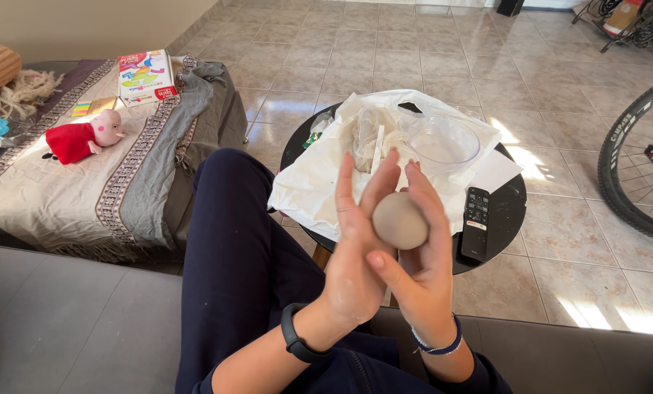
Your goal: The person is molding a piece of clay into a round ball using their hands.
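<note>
- Head view, middle of the frame: both hands are coming together around a smooth grey-brown clay ball (400, 220), which is sitting just below and right of centre, up in the air over the person's lap.
- The left hand (355, 252) is standing flat and upright behind the ball, fingers straight and lying close together, palm pressing against the ball's left side. A black wristband (298, 337) is wrapping that wrist.
- The right hand (421, 270) is cupping the ball from the right, fingers lightly curled along it and the thumb poking up underneath. A blue and white bracelet (437, 345) is sitting on that wrist.
- So the ball is being squeezed between the two palms, not pinched by fingertips.
- Right behind the hands, a round black table (512, 208) is carrying a crumpled white sheet (304, 193), a clear plastic bowl (443, 144) and a black remote (477, 223) near its right edge.
- Upper left of the frame: a pink and red plush toy (85, 137) and a colourful box (146, 76) are lying on a striped blanket (78, 193).
- Far right edge: part of a bicycle wheel (636, 171) is standing on the tiled floor (385, 51).
</note>
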